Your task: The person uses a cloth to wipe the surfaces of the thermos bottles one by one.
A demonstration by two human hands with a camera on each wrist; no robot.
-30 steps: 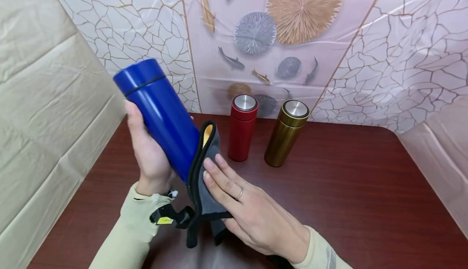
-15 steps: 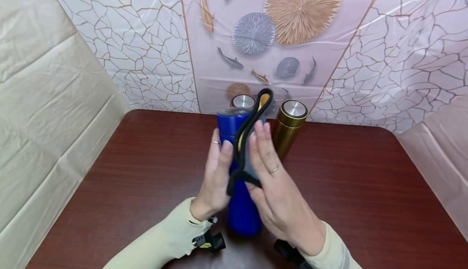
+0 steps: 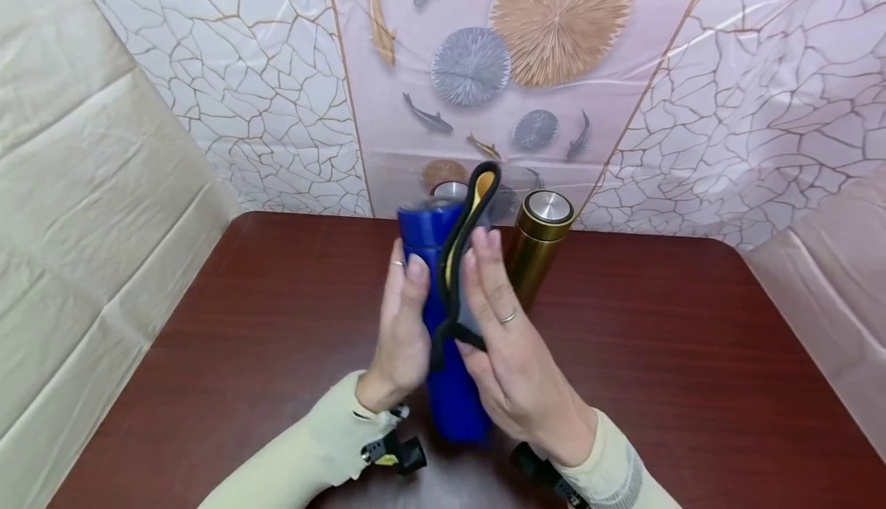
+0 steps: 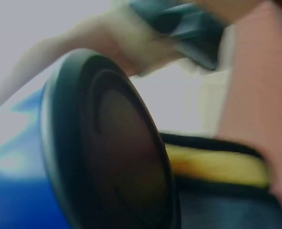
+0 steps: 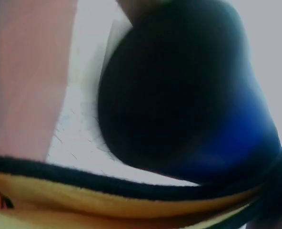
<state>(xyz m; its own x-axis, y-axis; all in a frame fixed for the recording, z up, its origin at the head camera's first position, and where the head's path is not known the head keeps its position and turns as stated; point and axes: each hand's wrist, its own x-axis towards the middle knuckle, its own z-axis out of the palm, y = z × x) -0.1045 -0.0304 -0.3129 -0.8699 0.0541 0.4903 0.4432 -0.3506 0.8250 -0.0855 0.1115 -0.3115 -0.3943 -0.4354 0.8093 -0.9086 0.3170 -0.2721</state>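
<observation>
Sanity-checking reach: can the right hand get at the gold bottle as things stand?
Probably yes, once freed: the right hand presses the cloth against the blue bottle. The gold bottle stands beyond it, top and upper body in plain view, with nothing apparent blocking.

The front bottle [image 3: 457,401] is blue, the cloth [image 3: 454,286] yellow and grey

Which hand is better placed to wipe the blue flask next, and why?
Probably the right hand: it holds the gray cloth against the blue flask, while the left hand is occupied gripping the flask.
</observation>
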